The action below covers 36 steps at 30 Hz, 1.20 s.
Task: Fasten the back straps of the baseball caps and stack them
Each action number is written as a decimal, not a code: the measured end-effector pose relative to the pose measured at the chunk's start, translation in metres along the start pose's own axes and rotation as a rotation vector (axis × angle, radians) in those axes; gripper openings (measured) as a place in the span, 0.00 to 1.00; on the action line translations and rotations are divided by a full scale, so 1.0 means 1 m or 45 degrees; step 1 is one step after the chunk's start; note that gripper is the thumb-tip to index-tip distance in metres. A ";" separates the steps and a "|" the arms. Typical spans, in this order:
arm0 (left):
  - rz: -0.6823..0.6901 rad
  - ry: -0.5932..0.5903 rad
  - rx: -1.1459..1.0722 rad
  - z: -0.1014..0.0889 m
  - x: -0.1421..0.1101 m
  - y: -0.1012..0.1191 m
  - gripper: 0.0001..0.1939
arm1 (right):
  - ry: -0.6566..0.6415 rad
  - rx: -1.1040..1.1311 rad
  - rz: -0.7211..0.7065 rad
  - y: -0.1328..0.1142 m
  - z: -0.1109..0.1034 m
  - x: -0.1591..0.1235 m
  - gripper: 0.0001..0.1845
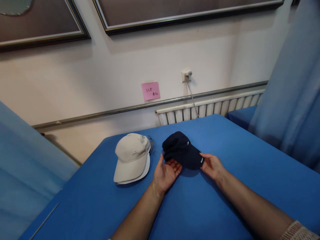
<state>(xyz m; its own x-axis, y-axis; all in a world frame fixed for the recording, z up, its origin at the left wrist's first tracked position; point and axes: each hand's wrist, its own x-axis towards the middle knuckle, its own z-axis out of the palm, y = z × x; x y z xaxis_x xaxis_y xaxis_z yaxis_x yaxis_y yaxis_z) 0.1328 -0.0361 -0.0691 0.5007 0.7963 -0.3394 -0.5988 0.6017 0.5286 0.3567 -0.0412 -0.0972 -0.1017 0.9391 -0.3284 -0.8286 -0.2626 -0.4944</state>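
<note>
The right hand [212, 166] pinches the brim of a navy baseball cap [178, 148] at the blue-covered table [237, 146]; apart from it, the left hand [166, 174] is palm-up, fingers loosely spread beneath the crown. The brim's white lettering [202, 160] is too small to read. Nearby, a beige baseball cap [128, 171] bears slanted stripes; a pink note [150, 91] shows handwritten "32".

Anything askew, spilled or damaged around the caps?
No spill or damage visible. On the pale stacked caps, the lower brim sticks out beyond the upper one, looking misaligned. The dark cap in the right hand looks intact.
</note>
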 end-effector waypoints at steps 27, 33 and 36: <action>0.357 0.205 0.357 0.030 -0.006 -0.034 0.12 | -0.039 0.004 -0.230 0.057 0.012 -0.055 0.11; 0.839 0.124 0.578 0.062 -0.036 0.096 0.11 | -0.009 0.035 -0.084 0.051 0.004 -0.056 0.07; 1.050 0.186 0.491 0.064 -0.058 0.158 0.07 | -0.005 -0.049 0.020 0.054 0.005 -0.058 0.07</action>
<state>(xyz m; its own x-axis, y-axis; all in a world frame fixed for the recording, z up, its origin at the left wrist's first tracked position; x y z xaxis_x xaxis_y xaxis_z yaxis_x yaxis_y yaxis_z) 0.0493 0.0087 0.0836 -0.0916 0.9795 0.1793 -0.4681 -0.2013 0.8605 0.3149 -0.1084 -0.1012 -0.1164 0.9356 -0.3332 -0.8051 -0.2854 -0.5200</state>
